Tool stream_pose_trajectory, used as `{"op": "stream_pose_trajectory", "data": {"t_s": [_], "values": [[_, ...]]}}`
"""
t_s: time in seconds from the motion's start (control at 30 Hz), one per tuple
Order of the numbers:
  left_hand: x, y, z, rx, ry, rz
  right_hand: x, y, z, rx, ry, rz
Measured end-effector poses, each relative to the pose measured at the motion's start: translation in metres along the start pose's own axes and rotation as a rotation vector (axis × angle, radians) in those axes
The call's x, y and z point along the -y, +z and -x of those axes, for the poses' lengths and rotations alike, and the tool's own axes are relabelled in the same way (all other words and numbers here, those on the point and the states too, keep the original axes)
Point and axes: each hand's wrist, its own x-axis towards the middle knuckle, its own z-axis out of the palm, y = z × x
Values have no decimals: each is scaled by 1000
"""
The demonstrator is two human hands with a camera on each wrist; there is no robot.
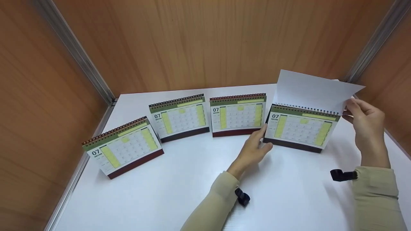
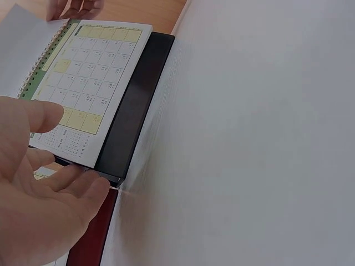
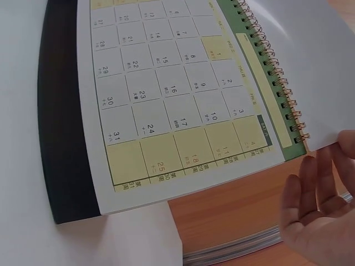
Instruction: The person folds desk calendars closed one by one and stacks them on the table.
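Observation:
The rightmost desk calendar stands tilted on a black base, showing a page marked 07 with yellow columns. A white page rises above its wire spiral, its blank side facing me. My right hand pinches this page near its right edge, beside the end of the spiral. At the calendar's lower left side, my left hand rests its fingers against the edge. The left wrist view shows the left thumb spread apart from the other fingers, in front of the calendar page.
Left of it stand a calendar with a dark red base, another with a black base, and one at far left with a dark red base. All show 07. Wooden panels with metal edging enclose the white table.

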Motion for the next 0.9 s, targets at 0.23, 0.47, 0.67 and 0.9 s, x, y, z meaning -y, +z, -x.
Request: {"op": "stream_pose_trajectory", "data": {"t_s": [0.23,0.47,0.67,0.9], "values": [[-1,0,1,-3,-2,10,0,0,4,-15,-11,-33],[-1,0,0,-7,5,10,-2,4,8,-31,-11,-133],[0,0,0,-4,3,15,-7,8,12,-16,-11,-189],[1,-1,-1,2,12,9,-14,9,12,15,-55,-271]]}}
